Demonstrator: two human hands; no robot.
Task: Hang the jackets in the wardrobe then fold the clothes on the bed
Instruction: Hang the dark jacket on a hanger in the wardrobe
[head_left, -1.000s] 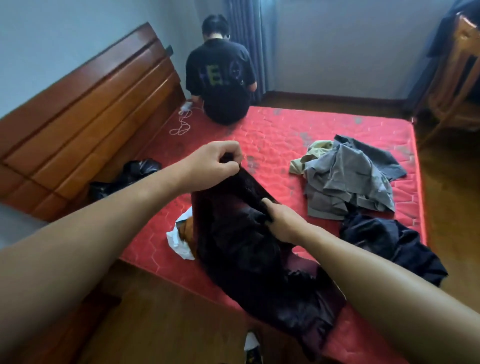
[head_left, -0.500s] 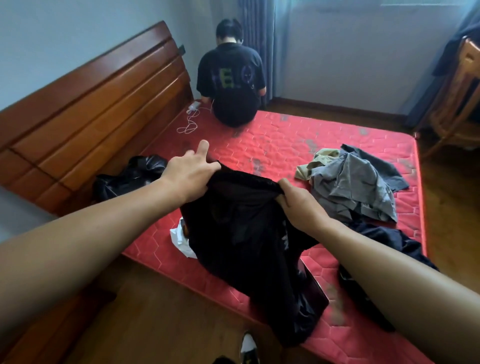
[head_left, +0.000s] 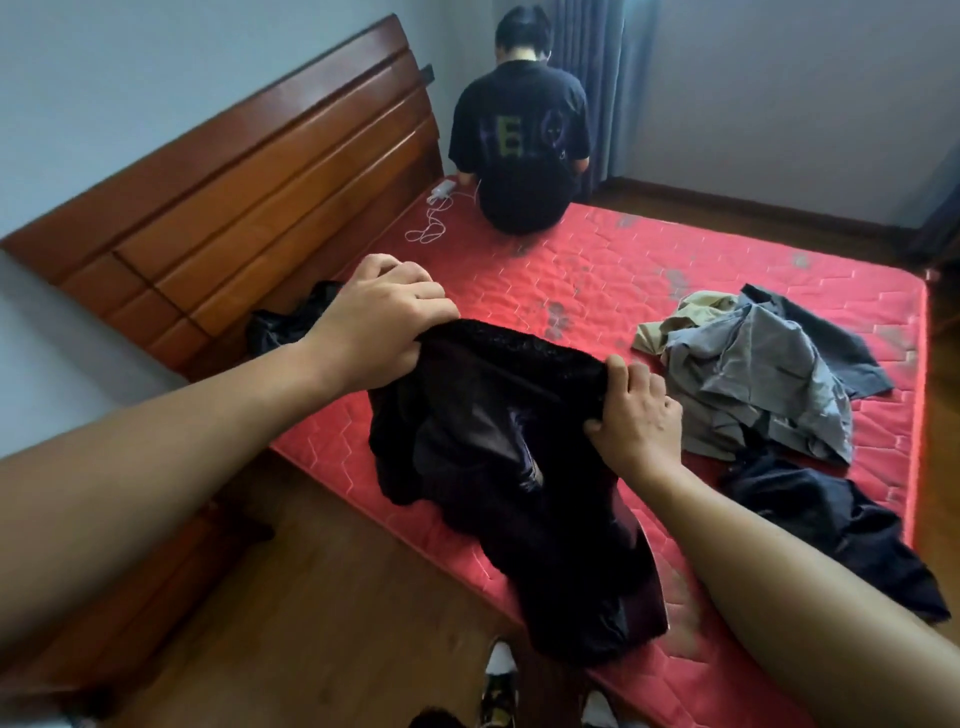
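A black garment (head_left: 509, 467) hangs over the near edge of the red mattress (head_left: 649, 249), stretched by its upper edge between my two hands. My left hand (head_left: 379, 322) grips its left corner and my right hand (head_left: 636, 415) grips its right corner. To the right lies a crumpled heap of grey and beige clothes (head_left: 753, 374). In front of that heap sits a dark navy garment (head_left: 831, 525). Another black garment (head_left: 291, 317) is bunched against the headboard, partly hidden behind my left hand.
A person in a black T-shirt (head_left: 519, 150) sits at the far corner of the bed, back turned, beside a white charger and cable (head_left: 434, 218). The wooden headboard (head_left: 234, 192) runs along the left. Wooden floor (head_left: 311, 623) lies below, with my shoes (head_left: 501, 675) at the bottom edge.
My hands spread apart along the garment's upper edge and now hold it stretched wide. The view shifted closer and lower; the white cloth under the garment is no longer visible.
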